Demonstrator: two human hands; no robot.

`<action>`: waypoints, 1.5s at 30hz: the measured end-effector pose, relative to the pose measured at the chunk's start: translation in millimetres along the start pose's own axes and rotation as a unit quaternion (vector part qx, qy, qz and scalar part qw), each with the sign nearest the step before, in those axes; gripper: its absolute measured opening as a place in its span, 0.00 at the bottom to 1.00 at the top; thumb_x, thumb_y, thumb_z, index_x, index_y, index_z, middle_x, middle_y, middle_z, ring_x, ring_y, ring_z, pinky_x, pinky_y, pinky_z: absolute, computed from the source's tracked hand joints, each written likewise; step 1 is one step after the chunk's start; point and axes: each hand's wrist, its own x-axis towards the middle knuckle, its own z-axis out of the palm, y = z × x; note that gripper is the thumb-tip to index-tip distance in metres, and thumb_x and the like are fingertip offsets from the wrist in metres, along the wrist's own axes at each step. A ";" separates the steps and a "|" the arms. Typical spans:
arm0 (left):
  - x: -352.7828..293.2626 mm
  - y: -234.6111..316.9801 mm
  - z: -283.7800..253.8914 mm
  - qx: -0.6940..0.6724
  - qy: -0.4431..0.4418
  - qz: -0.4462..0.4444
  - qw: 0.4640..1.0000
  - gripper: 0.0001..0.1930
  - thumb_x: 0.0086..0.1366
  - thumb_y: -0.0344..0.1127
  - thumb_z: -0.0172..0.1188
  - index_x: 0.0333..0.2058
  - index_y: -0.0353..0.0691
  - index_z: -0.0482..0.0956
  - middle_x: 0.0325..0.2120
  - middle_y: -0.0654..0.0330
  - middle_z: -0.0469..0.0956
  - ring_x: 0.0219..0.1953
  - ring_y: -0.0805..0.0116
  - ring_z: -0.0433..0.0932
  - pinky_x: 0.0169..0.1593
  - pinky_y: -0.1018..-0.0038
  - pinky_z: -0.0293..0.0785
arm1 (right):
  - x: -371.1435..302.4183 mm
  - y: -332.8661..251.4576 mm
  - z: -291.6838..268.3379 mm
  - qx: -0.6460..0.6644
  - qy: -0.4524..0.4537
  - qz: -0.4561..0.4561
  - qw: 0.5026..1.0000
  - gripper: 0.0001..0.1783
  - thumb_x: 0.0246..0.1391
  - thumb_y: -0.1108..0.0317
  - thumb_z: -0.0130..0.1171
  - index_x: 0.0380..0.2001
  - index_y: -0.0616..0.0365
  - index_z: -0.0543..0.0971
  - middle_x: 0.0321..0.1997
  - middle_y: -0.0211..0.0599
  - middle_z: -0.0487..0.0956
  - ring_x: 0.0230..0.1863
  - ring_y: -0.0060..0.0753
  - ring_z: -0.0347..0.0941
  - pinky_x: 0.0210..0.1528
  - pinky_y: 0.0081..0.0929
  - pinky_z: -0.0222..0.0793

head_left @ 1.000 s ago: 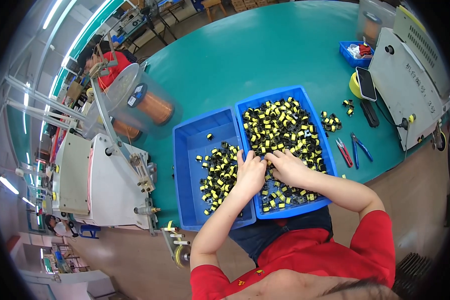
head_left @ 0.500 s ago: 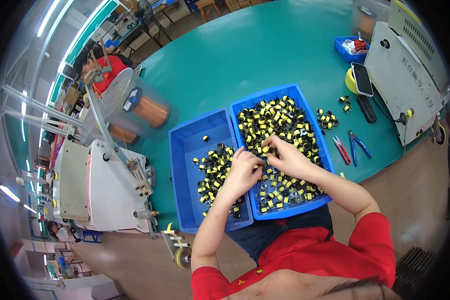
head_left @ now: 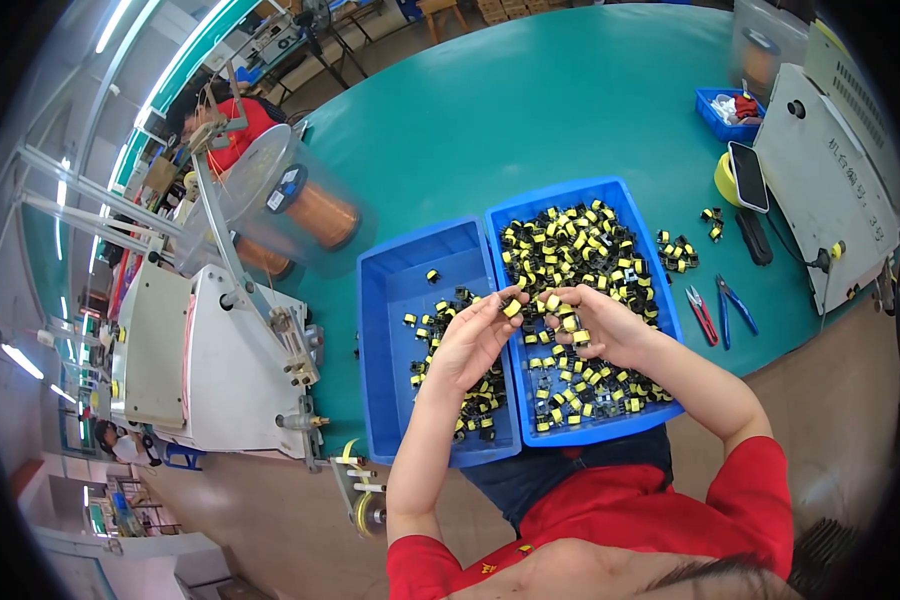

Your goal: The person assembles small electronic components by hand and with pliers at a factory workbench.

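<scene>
My left hand (head_left: 473,342) is above the divide between two blue bins, its thumb and fingers pinched on a small coil bobbin (head_left: 511,308) wrapped in yellow tape. Close beside it, over the right bin (head_left: 674,330), my right hand (head_left: 615,328) is closed around several similar black-and-yellow coil bobbins (head_left: 570,323). A dense heap of these bobbins (head_left: 560,235) lies in the right bin. The left bin (head_left: 390,290) has a smaller pile (head_left: 482,405) along its right side, partly hidden by my left forearm.
Red snips (head_left: 703,317), blue-handled pliers (head_left: 735,305), a black tool (head_left: 755,237) and a phone (head_left: 747,177) on a yellow roll lie right on the green table (head_left: 450,120). Machines (head_left: 250,370) flank both sides. Copper wire spools (head_left: 320,215) stand left; another person (head_left: 245,130) sits beyond.
Both hands have come up from the heap and opened toward each other, showing bobbins between the fingers. The whole view has shifted slightly, with the bins now further right.
</scene>
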 end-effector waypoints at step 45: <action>-0.3 -18.5 10.4 0.044 -0.023 -0.032 0.998 0.11 0.62 0.40 0.51 0.36 0.39 0.68 0.36 0.56 0.73 0.31 0.68 0.72 0.32 0.75 0.67 | -11.5 4.4 15.8 -0.198 0.009 -0.126 0.972 0.22 0.63 0.49 0.33 0.51 0.51 0.65 0.17 0.29 0.68 0.16 0.16 0.60 0.13 0.12 0.47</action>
